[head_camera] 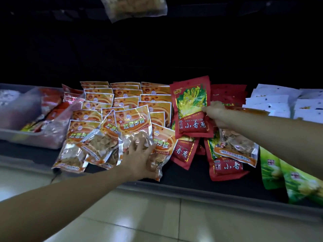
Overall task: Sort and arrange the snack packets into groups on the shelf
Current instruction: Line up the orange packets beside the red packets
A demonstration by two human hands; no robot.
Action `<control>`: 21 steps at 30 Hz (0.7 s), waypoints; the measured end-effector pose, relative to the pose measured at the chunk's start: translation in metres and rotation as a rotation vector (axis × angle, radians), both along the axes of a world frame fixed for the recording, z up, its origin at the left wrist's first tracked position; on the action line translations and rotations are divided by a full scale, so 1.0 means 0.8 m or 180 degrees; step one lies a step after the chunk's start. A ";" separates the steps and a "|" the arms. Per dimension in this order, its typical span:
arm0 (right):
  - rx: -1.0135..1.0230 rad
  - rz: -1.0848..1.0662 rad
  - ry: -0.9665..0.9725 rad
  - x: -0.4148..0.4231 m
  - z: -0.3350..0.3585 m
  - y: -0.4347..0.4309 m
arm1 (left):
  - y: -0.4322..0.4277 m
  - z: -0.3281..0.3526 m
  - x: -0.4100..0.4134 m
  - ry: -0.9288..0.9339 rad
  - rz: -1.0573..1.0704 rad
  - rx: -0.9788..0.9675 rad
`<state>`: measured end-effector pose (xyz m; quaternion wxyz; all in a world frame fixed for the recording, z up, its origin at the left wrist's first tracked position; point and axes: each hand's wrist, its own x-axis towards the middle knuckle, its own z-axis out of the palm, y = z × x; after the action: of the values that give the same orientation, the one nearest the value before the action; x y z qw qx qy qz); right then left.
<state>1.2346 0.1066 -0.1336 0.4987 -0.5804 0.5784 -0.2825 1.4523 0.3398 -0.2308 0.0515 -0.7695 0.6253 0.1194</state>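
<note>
At the shelf (pixel 192 179) front, an orange packet (pixel 132 126) is pressed by the left hand (pixel 139 158), fingers spread wide, nothing clasped. Farther back, a red packet (pixel 191 105) is pinched at its right edge by the right hand (pixel 216 114), tilted above other red packets (pixel 225 166). Behind, orange rows (pixel 125 92) are stacked.

Glossy pale tiled floor (pixel 157 222) reflects light; the back wall (pixel 174 49) is black with shadow.
</note>
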 end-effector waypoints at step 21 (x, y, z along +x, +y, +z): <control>-0.1942 0.1043 0.3399 -0.170 0.008 -0.050 | -0.060 0.002 -0.004 -0.1128 -0.0380 -0.1124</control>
<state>1.0988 0.0663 -0.1273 -0.0095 -0.8382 0.5446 -0.0263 1.4488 0.2914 -0.2295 0.0320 -0.7372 0.6620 -0.1315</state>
